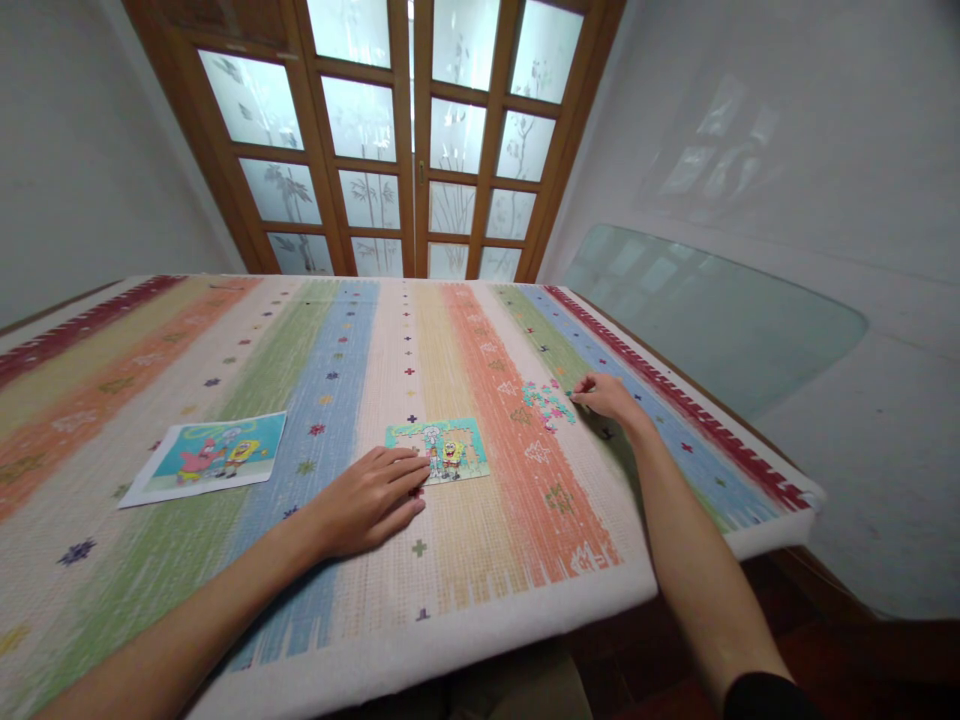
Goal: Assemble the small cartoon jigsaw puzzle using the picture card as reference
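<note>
A partly assembled jigsaw puzzle (pixel 471 462) with cartoon figures lies on the striped tablecloth. My left hand (pixel 379 498) rests flat over its left side, fingers stretched out, hiding part of it. To the right of the puzzle is a loose heap of small teal and pink jigsaw pieces (pixel 546 404). At the heap's right edge, my right hand (pixel 604 396) has thumb and fingers pinched together, with a small teal jigsaw piece (pixel 571 395) at the tips. Far to the left lies a printed picture sheet (pixel 214 456) showing a pink and a yellow cartoon figure.
The striped tablecloth (pixel 480 560) covers a large table, whose front edge runs close to me. Beyond its far edge stand wooden doors (pixel 413 200) with frosted panes. A glass panel (pixel 697 300) leans on the wall at the right.
</note>
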The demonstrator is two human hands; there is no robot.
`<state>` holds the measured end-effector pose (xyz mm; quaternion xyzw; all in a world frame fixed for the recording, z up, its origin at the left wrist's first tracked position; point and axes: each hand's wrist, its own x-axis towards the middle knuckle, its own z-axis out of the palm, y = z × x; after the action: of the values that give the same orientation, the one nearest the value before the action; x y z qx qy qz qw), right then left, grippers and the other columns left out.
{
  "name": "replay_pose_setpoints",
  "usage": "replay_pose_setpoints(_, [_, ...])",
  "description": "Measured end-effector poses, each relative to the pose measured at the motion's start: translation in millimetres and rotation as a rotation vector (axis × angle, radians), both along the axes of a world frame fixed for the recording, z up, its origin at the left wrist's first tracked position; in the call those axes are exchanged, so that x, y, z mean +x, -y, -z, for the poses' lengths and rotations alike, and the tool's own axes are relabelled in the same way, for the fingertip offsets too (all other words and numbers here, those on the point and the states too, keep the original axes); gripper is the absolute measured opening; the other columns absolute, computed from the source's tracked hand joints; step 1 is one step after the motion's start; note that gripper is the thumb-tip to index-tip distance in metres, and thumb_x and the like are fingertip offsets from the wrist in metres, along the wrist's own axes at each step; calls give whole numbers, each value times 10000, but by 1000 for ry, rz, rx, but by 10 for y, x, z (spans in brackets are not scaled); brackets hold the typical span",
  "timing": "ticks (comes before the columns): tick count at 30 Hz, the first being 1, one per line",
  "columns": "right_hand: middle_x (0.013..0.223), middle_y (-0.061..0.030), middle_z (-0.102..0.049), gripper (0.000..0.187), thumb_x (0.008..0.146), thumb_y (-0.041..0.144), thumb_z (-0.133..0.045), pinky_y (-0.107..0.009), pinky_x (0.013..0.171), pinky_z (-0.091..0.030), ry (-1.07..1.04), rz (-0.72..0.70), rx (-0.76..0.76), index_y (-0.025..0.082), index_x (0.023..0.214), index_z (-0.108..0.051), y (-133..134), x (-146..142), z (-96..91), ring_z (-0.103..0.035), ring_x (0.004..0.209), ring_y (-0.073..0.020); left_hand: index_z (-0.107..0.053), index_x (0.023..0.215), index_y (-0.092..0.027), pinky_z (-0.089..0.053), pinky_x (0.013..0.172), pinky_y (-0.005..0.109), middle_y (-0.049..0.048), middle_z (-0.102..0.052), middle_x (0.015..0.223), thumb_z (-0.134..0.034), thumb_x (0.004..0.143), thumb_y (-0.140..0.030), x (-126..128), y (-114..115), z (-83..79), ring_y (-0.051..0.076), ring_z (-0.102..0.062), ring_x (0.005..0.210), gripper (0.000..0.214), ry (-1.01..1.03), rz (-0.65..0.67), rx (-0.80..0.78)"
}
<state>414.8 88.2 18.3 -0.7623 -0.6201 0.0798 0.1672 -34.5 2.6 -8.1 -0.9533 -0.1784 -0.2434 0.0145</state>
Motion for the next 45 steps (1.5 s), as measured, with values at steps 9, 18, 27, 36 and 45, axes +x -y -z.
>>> replay_pose_setpoints(9, [756, -45, -742, 69, 751, 158, -695, -264, 663, -497, -79, -34, 32, 202, 720, -652, -19, -42, -17, -680, 709, -194, -549, 1377, -179, -558, 1037, 468, 118, -707, 1248, -456, 1052, -237, 15, 21, -45, 263, -639, 1212, 343, 35, 15, -47])
replay_pose_setpoints(18, [714, -38, -730, 65, 713, 125, -668, -258, 613, -466, -55, -45, -17, 187, 706, -686, 14, -74, -23, -661, 666, -186, -540, 1369, -164, -500, 1132, 508, 121, -701, 1268, -453, 1048, -211, 17, 8, -12, 262, -622, 1263, 335, 37, 17, 0])
replay_pose_setpoints(27, [820, -59, -752, 251, 754, 90, -600, -267, 716, -480, 15, -113, -7, 164, 904, -787, 51, -137, -95, -663, 763, -195, -570, 1336, -141, -550, 1086, 493, 134, -706, 1267, -474, 1035, -196, 27, 10, -17, 261, -655, 1221, 320, 36, 21, 20])
replay_pose_setpoints(36, [919, -94, -753, 323, 840, 167, -590, -285, 815, -497, 81, -177, 41, 172, 1086, -799, 25, -246, -55, -676, 885, -234, -552, 1376, -155, -514, 1137, 519, 145, -679, 1329, -472, 1030, -175, 27, 10, 2, 267, -617, 1303, 355, 62, 27, -13])
replay_pose_setpoints(45, [746, -64, -751, 140, 820, 184, -645, -311, 751, -517, -42, -105, -12, 179, 873, -775, 79, 13, -154, -689, 742, -222, -295, 1595, -170, -566, 1067, 524, 150, -662, 1378, -372, 1034, -55, -77, -48, 82, 305, -568, 1363, 578, 120, -38, -14])
